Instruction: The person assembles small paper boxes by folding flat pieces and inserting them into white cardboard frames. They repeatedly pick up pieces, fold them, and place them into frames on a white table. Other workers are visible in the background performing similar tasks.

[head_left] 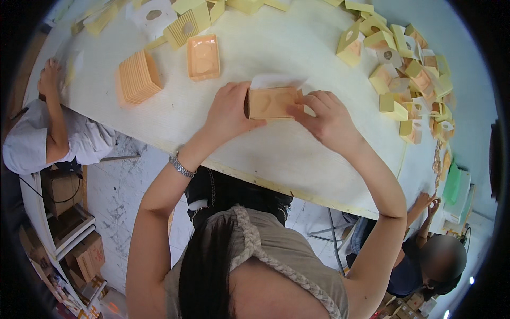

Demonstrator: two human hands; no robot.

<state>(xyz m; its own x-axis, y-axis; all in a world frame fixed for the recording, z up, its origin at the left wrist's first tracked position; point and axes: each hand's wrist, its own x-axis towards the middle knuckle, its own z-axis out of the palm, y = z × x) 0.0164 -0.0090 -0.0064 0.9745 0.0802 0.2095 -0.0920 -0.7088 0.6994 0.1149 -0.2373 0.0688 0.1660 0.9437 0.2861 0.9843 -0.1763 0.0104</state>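
The braided neckline (249,234) of the person's top lies nearest the camera. Beyond it, the near edge of the white table (255,151) crosses the view. A metal wristband (182,165) encircles the left wrist.

Both hands are positioned above the table, at the two ends of a small open box (271,112). The box lies between the hands, with an orange tray insert (268,101) visible inside it and a white flap (271,81) along its far side. The left hand (228,109) grips the left end of the box, thumb along the near edge. The right hand (324,117) is at the right end, fingers bent and narrowly spaced, fingertips at the insert's edge; whether they pinch the insert or the box wall cannot be told.

Beyond the left hand, a nested stack of orange trays (138,77) lies tilted on the table. A single orange tray (203,57) lies to the right of the stack.

Farther out, yellow boxes (188,26) lie at the far left. A cluster of open yellow cartons (419,77), several with orange inserts, occupies the far right. One co-worker (32,138) is at the left side of the table, another (409,266) at the right.
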